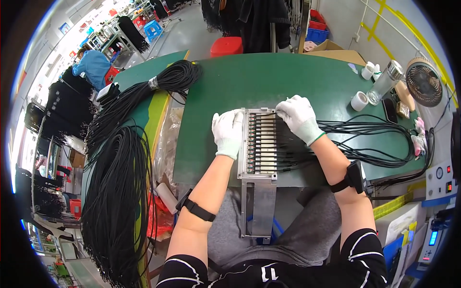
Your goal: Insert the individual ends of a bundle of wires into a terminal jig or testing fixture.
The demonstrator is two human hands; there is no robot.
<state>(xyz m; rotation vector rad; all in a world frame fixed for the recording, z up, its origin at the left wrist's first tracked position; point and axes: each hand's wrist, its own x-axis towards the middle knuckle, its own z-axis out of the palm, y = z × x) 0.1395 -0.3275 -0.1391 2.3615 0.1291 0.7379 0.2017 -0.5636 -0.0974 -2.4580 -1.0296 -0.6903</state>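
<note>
A long metal fixture (243,144) lies at the table's front edge, with several black cable ends set side by side in its slots. My left hand (227,132), in a white glove, rests against the fixture's upper left edge with its fingers curled onto it. At the upper right corner, my right hand (298,119), gloved too, pinches a black cable at the top row. Its fingers partly hide the cable's end. From the slots, black cables (365,126) run right and loop across the green table (230,79).
Large bundles of black cable (117,187) lie to the left. At the right stand a glass bottle (384,84), a white roll (359,101), a phone (390,111) and a small fan (423,82). A red stool (226,46) is beyond the table; a person in blue (93,67) sits far left.
</note>
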